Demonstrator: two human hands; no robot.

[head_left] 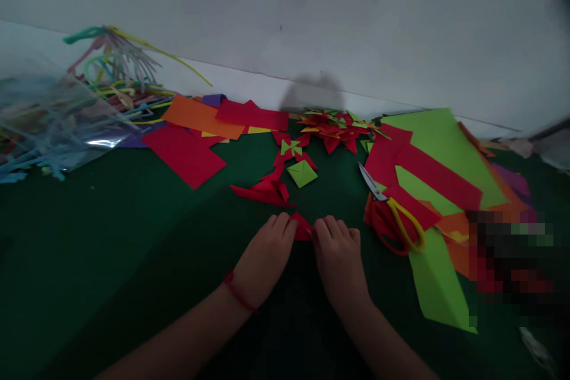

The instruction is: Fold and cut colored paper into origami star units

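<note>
A small folded piece of red paper (302,228) lies low over the green tabletop between my hands. My left hand (271,249), with a red cord at its wrist, pinches the paper's left side. On the other side, my right hand (337,255) has its fingers curled onto the right corner. My fingers hide both ends of the paper. Just beyond them rests a folded red paper shape (265,191), partly raised off the surface. Behind it are a folded green square (302,173) and a red and green folded piece (291,147).
Scissors (396,219) with red and yellow handles lie right, on red, orange and green sheets (439,154). A heap of folded paper pieces (333,124) sits near the wall. At left are red sheets (187,154) and a clear bag (57,113) with colored pipe cleaners (129,65).
</note>
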